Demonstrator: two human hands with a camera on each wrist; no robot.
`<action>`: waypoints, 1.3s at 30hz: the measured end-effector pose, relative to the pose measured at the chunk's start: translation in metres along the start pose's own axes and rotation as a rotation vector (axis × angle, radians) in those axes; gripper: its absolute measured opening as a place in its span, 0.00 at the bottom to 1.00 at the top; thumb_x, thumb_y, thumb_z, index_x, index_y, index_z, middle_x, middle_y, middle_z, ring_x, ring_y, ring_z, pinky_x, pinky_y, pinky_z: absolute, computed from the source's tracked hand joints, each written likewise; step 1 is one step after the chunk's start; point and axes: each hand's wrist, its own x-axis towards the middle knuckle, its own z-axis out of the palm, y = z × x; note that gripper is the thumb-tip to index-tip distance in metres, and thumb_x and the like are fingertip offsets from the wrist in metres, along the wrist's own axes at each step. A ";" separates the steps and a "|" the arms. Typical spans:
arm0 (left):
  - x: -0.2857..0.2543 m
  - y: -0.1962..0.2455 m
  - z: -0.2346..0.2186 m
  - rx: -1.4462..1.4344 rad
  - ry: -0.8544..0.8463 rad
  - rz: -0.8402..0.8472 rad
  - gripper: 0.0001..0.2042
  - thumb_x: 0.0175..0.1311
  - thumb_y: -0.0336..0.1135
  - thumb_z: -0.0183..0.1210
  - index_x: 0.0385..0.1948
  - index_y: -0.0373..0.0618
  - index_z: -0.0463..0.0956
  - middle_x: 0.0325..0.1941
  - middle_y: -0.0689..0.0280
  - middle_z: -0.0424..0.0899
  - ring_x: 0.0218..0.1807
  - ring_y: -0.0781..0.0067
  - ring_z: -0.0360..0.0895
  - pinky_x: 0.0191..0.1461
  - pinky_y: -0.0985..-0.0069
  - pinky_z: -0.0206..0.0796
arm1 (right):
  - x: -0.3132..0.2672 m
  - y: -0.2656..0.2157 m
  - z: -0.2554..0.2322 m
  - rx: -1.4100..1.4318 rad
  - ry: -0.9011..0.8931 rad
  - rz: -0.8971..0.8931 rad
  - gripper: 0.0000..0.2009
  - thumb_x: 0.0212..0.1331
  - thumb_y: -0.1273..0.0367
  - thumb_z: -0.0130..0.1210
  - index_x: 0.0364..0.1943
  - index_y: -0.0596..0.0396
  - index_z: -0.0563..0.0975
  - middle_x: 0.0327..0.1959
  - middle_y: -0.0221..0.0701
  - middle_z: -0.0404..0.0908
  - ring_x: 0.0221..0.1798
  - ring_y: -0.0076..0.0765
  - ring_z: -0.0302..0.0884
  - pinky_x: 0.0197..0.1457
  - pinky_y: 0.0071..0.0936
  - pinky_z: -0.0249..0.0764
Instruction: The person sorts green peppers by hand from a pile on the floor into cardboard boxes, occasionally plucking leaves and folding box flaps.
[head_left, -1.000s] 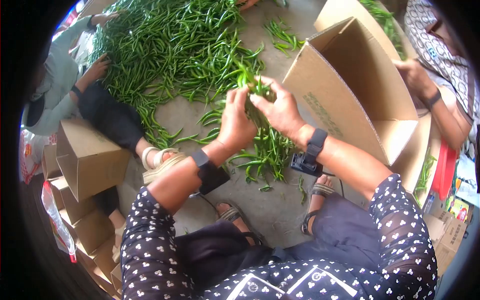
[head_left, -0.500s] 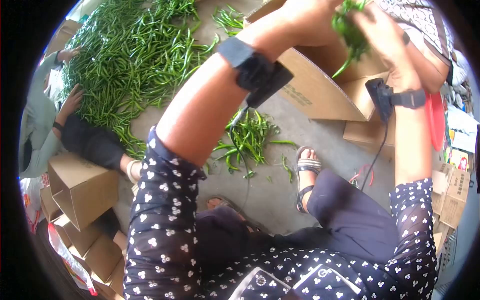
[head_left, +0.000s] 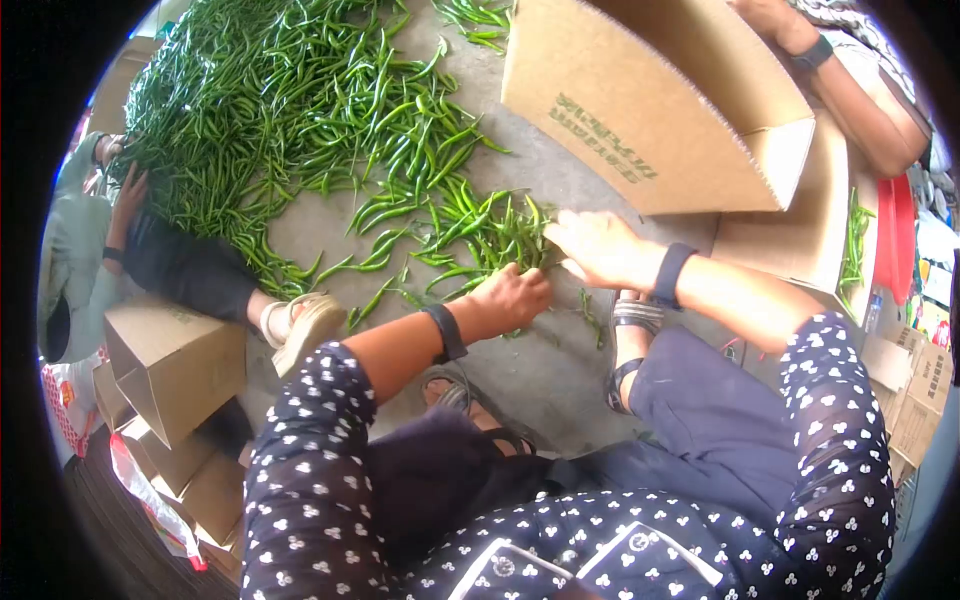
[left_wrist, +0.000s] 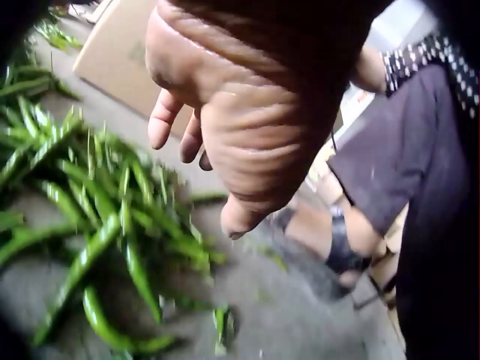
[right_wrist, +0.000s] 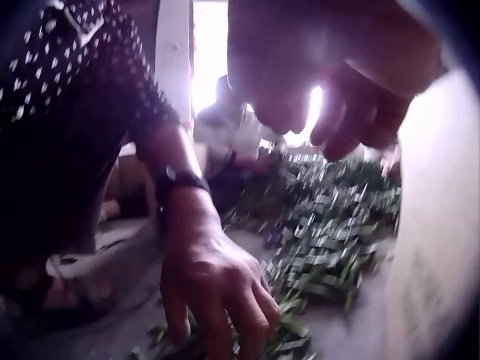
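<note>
Low over the floor, my left hand (head_left: 510, 298) is beside a small heap of green chili peppers (head_left: 500, 235). Its fingers are loosely bent and nothing shows in its grasp; in the left wrist view the palm side of the hand (left_wrist: 247, 112) hangs next to the chilies (left_wrist: 97, 217). My right hand (head_left: 598, 248) is on the heap's other side, fingertips right at its edge. In the right wrist view its relaxed fingers (right_wrist: 334, 124) hang down with no chili between them. Below them, my left hand (right_wrist: 217, 285) reaches down with spread fingers.
A tilted cardboard carton (head_left: 610, 110) is at the upper right, with another person's arm (head_left: 860, 110) beyond it. A large chili pile (head_left: 290, 110) covers the upper left, where another person's hand (head_left: 128, 195) rests. Smaller cartons (head_left: 180, 370) are stacked at left. My sandalled foot (head_left: 635, 330) is close by.
Both hands held a bunch of chilies, carried it over the carton at upper right, and are now back down at the floor heap without it. The view has shifted.
</note>
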 end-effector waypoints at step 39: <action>-0.095 -0.073 -0.047 -0.071 -0.079 -0.728 0.26 0.38 0.37 0.67 0.46 0.54 0.73 0.53 0.59 0.67 0.59 0.54 0.62 0.55 0.58 0.61 | 0.031 0.047 0.020 -0.052 -0.084 -0.002 0.08 0.50 0.71 0.50 0.36 0.53 0.72 0.36 0.40 0.76 0.42 0.47 0.75 0.41 0.40 0.72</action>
